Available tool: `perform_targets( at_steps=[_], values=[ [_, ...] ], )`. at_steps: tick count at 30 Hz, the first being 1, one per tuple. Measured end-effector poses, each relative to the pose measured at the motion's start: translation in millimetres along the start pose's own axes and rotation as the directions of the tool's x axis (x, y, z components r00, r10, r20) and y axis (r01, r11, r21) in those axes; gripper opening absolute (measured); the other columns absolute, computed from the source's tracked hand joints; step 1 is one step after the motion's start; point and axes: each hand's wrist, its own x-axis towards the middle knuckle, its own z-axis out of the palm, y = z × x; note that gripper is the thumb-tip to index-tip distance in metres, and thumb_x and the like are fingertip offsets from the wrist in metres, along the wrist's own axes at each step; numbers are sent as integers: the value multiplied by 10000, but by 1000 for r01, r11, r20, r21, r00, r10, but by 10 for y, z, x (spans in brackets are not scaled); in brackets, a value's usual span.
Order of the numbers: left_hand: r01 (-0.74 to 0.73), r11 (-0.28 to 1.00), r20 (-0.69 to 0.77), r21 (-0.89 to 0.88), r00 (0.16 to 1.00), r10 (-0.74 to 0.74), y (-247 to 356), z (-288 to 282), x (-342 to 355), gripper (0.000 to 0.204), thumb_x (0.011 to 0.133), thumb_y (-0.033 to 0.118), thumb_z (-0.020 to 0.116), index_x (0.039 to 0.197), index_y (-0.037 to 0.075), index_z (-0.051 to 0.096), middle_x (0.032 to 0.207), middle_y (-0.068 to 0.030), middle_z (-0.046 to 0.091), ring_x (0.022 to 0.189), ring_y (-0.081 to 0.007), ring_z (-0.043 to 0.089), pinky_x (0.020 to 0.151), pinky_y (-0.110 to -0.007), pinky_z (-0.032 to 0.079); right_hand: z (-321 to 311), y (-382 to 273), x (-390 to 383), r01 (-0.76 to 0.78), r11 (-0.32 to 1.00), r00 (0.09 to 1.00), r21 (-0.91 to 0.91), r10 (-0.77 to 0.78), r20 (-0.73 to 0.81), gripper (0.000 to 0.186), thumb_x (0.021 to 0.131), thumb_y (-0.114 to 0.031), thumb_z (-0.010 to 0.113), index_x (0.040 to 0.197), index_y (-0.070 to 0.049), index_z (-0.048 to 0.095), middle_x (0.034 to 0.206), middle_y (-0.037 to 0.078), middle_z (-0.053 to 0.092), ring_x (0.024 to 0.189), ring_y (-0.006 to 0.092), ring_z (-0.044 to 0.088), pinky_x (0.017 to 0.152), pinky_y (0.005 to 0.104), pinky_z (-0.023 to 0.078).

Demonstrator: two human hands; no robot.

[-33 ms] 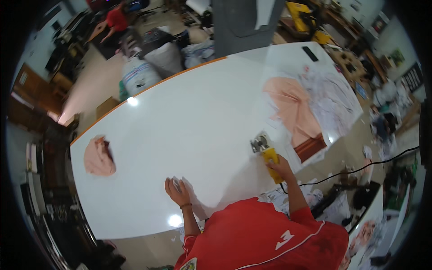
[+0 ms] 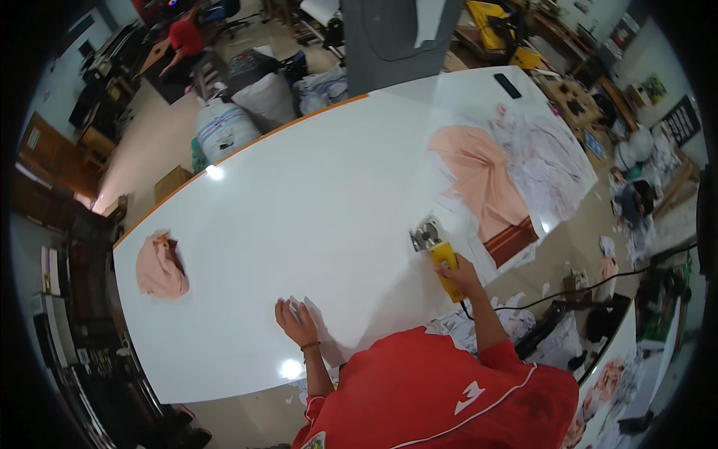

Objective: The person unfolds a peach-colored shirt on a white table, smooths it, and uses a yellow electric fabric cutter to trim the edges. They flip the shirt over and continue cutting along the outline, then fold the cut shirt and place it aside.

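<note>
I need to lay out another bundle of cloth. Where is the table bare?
The white table is bare between the crumpled pink cloth at its left end and the yellow rotary cutter in the right hand. The far right end is crowded with peach fabric and scraps.

A yellow-handled rotary cutter (image 2: 437, 254) is gripped by the right hand (image 2: 462, 273) at the near edge of the white table (image 2: 314, 209). The left hand (image 2: 297, 322) is pressed flat on white fabric (image 2: 329, 329). Peach cloth (image 2: 479, 176) is spread to the right; a crumpled peach piece (image 2: 159, 267) is seen far left.
</note>
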Motion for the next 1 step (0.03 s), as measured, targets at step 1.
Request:
perform_targets(
  at_steps=[1],
  values=[
    [-57,997,59,54,997,54,-100,-2,-72,528,960,236,803,1397,-5,632,1694,-202,387,1560,-401,366,1276,-556,361,-32,-241,-49,-30,998,1000,-56,30,3,533,860,-371,851,1253,-40,711,1096,162,795,938,331,784,813,410,619]
  ],
)
